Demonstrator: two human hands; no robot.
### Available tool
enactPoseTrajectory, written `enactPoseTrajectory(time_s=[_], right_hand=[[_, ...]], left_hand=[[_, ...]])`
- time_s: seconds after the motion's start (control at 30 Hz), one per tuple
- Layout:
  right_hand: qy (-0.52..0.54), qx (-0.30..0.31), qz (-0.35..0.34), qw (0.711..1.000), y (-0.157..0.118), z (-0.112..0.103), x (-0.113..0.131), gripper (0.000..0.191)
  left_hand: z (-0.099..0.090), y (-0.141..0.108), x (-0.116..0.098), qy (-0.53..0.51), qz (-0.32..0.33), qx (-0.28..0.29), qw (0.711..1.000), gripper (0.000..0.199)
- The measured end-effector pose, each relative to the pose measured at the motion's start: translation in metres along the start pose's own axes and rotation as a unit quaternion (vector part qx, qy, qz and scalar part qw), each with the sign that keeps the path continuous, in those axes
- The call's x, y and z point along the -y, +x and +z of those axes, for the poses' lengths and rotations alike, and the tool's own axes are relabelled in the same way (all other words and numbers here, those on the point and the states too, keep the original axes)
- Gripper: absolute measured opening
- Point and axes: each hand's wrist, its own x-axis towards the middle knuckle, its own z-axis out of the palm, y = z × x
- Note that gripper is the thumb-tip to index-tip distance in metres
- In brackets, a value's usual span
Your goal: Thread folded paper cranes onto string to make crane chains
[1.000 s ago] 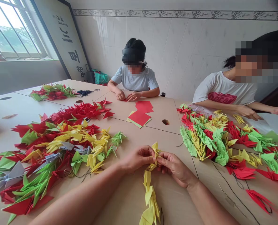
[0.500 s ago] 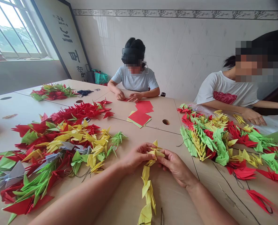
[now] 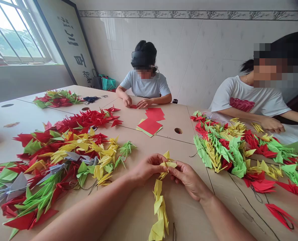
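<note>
Between my two hands is a yellow paper crane (image 3: 169,164), held just above the table. My left hand (image 3: 150,167) pinches its left side, and my right hand (image 3: 185,174) grips the right side between thumb and fingers. Below them a string of yellow paper cranes (image 3: 160,209) runs down toward the front edge of the view. Whether the held crane is joined to that string is hidden by my fingers. A dark thread (image 3: 174,231) lies to the right of the string.
Left of my arms spreads a large pile of folded cranes (image 3: 63,150); another pile (image 3: 229,144) lies right. Red paper squares (image 3: 151,126) sit ahead. A person (image 3: 145,83) folds red paper opposite, and another person (image 3: 249,97) sits at right. A long needle (image 3: 249,214) lies on the table.
My hands stay nearly in place on the yellow crane, which has turned slightly. The yellow string below has shifted a little to the right and down.
</note>
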Motion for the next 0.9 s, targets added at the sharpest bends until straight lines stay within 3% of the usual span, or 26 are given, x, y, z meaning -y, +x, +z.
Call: enactPoseTrajectory(time_s=[0.17,0.5,0.9], right_hand=[[-0.016,-0.003,0.002,1.0,0.0016,-0.0013,-0.001,0.032],[-0.031,-0.007,-0.008,0.999,0.0017,-0.0011,-0.0012,0.036],[-0.021,-0.016,-0.002,1.0,0.0005,-0.0031,0.0011,0.037]], left_hand=[[0.0014,0.0003,-0.0028,0.026,-0.013,-0.034,0.999,0.038],[0.0022,-0.0006,-0.005,0.056,-0.009,-0.044,0.997,0.04],[0.004,0.0003,-0.0031,0.097,0.049,-0.002,0.994,0.036]])
